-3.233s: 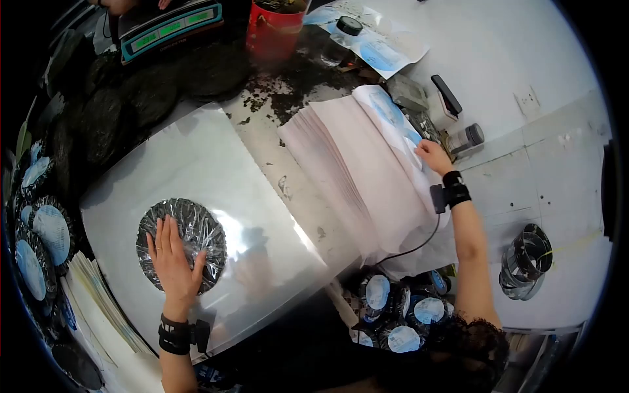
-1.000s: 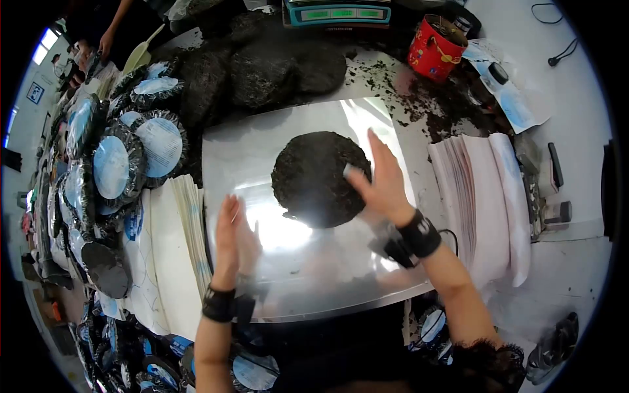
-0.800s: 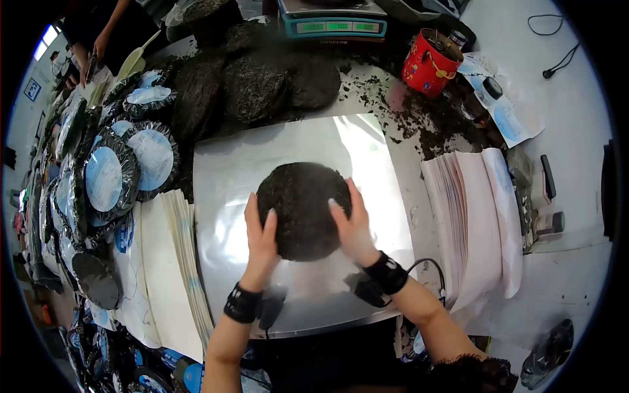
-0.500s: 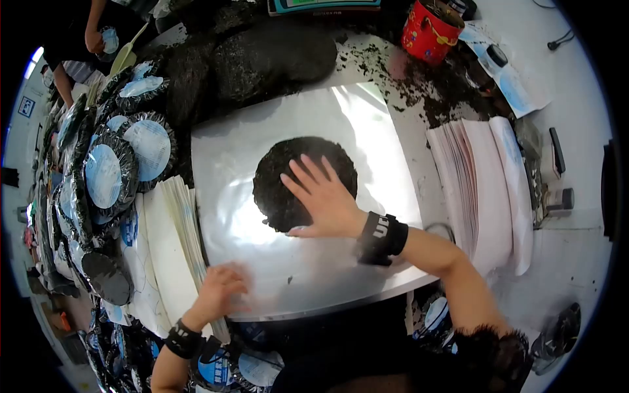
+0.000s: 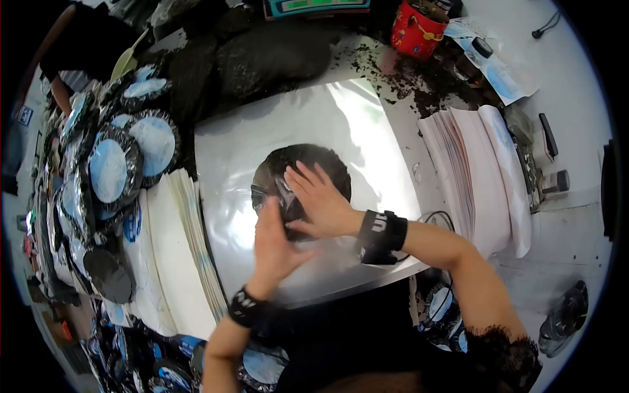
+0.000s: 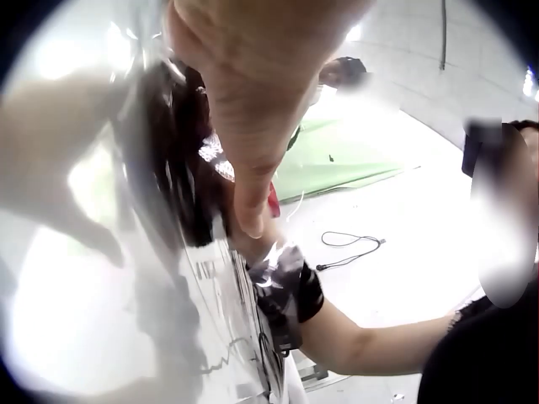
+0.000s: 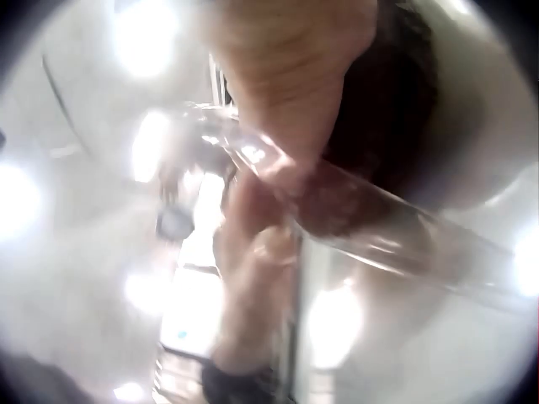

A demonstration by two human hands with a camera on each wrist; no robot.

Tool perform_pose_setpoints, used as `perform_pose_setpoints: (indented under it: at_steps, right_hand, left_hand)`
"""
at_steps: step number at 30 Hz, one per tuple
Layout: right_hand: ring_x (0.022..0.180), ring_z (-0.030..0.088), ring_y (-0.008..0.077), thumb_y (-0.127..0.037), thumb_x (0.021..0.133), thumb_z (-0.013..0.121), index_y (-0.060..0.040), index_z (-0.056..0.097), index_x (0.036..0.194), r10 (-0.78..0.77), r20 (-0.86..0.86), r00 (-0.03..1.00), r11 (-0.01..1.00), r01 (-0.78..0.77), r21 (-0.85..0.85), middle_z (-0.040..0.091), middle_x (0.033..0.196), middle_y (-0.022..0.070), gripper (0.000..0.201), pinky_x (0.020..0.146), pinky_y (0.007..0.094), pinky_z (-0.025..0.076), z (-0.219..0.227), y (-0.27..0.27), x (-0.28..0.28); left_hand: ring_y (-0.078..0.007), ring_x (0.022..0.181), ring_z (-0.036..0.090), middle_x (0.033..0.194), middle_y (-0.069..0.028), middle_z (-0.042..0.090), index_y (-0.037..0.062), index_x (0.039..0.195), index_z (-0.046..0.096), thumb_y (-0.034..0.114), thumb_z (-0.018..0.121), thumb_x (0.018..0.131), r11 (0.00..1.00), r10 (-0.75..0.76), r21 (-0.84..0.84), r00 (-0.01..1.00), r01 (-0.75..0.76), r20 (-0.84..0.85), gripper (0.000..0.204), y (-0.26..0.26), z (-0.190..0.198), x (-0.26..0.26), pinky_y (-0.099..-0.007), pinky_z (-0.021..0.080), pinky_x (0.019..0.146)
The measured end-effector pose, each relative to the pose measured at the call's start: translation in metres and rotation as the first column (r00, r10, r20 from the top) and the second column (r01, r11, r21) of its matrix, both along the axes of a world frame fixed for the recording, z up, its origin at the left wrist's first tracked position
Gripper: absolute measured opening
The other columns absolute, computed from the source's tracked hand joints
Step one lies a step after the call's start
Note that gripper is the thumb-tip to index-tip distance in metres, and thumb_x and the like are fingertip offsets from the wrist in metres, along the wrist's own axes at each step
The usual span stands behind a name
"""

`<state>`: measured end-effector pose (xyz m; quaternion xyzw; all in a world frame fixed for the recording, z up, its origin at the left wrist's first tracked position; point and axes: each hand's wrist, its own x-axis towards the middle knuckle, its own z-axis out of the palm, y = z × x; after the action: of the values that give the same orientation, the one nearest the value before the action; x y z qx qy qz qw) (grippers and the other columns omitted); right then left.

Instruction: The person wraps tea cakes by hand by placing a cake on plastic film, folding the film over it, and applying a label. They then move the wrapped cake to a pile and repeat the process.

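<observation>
A dark, round pressed tea cake [image 5: 278, 159] lies on a shiny metal sheet [image 5: 249, 128] in the head view. Clear plastic film [image 5: 263, 185] covers its left part, and glossy folds of film [image 7: 387, 244] cross the right wrist view. My right hand [image 5: 324, 204] rests on the cake with fingers straight and spread. At the cake's near left edge is my left hand [image 5: 272, 249], blurred, fingers extended and thumb out to the side. Crinkled film [image 6: 276, 263] shows beyond the left thumb in the left wrist view.
Cream sheets [image 5: 173, 249] lie left of the metal, and a pinkish paper stack [image 5: 468, 183] to its right. Wrapped cakes with blue labels [image 5: 108, 170] pile up at far left. A red bucket [image 5: 418, 33] and scales [image 5: 318, 6] stand behind, near scattered dark crumbs [image 5: 422, 82].
The left hand has moved from beside the cream sheets to the cake, where clear film now shows. The right hand stays on the cake. Earlier, both hands held the bare cake.
</observation>
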<state>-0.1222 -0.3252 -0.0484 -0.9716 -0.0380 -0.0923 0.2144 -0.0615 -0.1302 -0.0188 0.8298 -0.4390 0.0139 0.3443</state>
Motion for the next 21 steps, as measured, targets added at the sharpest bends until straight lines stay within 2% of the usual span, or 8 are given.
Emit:
perform_pose_setpoints:
  at_steps: [1,3,4,6,10,14,16,21]
  right_hand:
    - [0.151,0.027,0.0434,-0.038,0.093,0.067,0.0044,0.035,0.155,-0.02,0.041,0.999,0.963,0.008,0.27,0.036,0.159,0.0257,0.081,0.123,0.0595,0.018,-0.011,-0.008,0.0]
    - [0.148,0.035,0.0444,-0.026,0.094,0.067,0.0057,0.04,0.151,-0.217,0.094,0.972,0.586,0.052,0.809,0.043,0.155,0.0255,0.071,0.122,0.0583,0.023,0.019,0.011,-0.044]
    - [0.142,0.041,0.0478,-0.028,0.09,0.071,0.0058,0.047,0.146,-0.066,-0.025,0.998,0.807,0.068,0.587,0.048,0.15,0.025,0.07,0.12,0.0581,0.028,0.03,0.038,-0.08]
    - [0.139,0.043,0.0498,-0.037,0.085,0.077,0.0052,0.048,0.145,-0.272,0.072,0.96,0.907,0.231,0.353,0.05,0.144,0.0298,0.079,0.118,0.0618,0.028,0.01,0.034,-0.119]
    - [0.134,0.044,0.054,-0.046,0.083,0.081,0.0012,0.052,0.144,-0.625,0.221,0.749,0.774,0.632,0.048,0.047,0.142,0.0366,0.082,0.113,0.0659,0.029,0.001,-0.028,-0.086]
    - [0.136,0.044,0.0491,-0.014,0.088,0.074,-0.011,0.045,0.154,-0.196,0.223,0.955,0.956,0.134,0.262,0.036,0.156,0.0281,0.072,0.113,0.0552,0.038,-0.003,0.005,-0.021]
    - [0.141,0.042,0.0484,-0.003,0.083,0.075,-0.0126,0.055,0.146,-0.314,-0.003,0.949,0.297,0.101,0.95,0.034,0.158,0.0301,0.067,0.114,0.0513,0.04,-0.001,0.021,-0.022]
    - [0.137,0.046,0.0456,-0.01,0.083,0.075,-0.0108,0.053,0.147,-0.279,0.137,0.95,0.949,0.252,0.188,0.036,0.157,0.0294,0.068,0.116,0.0551,0.035,0.016,0.001,-0.025]
  left_hand:
    - [-0.0374,0.126,0.052,0.134,-0.0201,0.058,-0.0022,0.145,0.05,0.013,0.076,0.084,0.999,0.024,0.022,0.999,-0.023,-0.027,0.068,-0.017,-0.019,-0.002,-0.0464,0.04,0.106]
    - [-0.0339,0.116,0.056,0.124,-0.0152,0.062,0.0024,0.138,0.061,0.007,0.072,0.082,0.991,0.123,0.049,0.992,-0.122,-0.017,0.058,-0.036,-0.035,-0.003,-0.0435,0.043,0.098]
    - [-0.0328,0.111,0.056,0.12,-0.0135,0.062,0.0039,0.133,0.064,0.007,0.072,0.081,0.992,0.125,0.016,0.992,-0.125,-0.012,0.053,-0.042,-0.039,0.0,-0.0427,0.043,0.095]
    - [-0.0305,0.103,0.057,0.112,-0.0102,0.063,0.0071,0.124,0.072,0.006,0.072,0.078,0.991,0.13,-0.028,0.991,-0.13,0.006,0.046,-0.037,-0.04,0.001,-0.041,0.043,0.089]
    - [-0.0289,0.103,0.06,0.11,-0.0084,0.064,0.007,0.123,0.072,0.006,0.069,0.076,0.989,0.143,-0.034,0.989,-0.142,0.037,0.047,-0.041,-0.033,0.0,-0.0436,0.042,0.09]
    - [-0.0405,0.131,0.048,0.137,-0.0207,0.053,0.004,0.127,0.068,0.014,0.075,0.072,0.995,-0.006,0.097,0.992,-0.006,0.124,0.055,-0.034,-0.006,0.009,-0.0482,0.038,0.11]
    - [-0.0455,0.139,0.04,0.149,-0.0282,0.04,0.0003,0.131,0.064,0.025,0.083,0.068,0.999,-0.003,0.038,0.997,0.006,-0.071,0.071,-0.036,-0.004,0.016,-0.05,0.034,0.116]
    - [-0.0419,0.135,0.045,0.151,-0.0248,0.041,-0.0006,0.133,0.063,0.031,0.091,0.063,0.996,0.044,0.084,0.972,-0.025,-0.229,0.081,-0.041,-0.045,0.027,-0.0437,0.039,0.111]
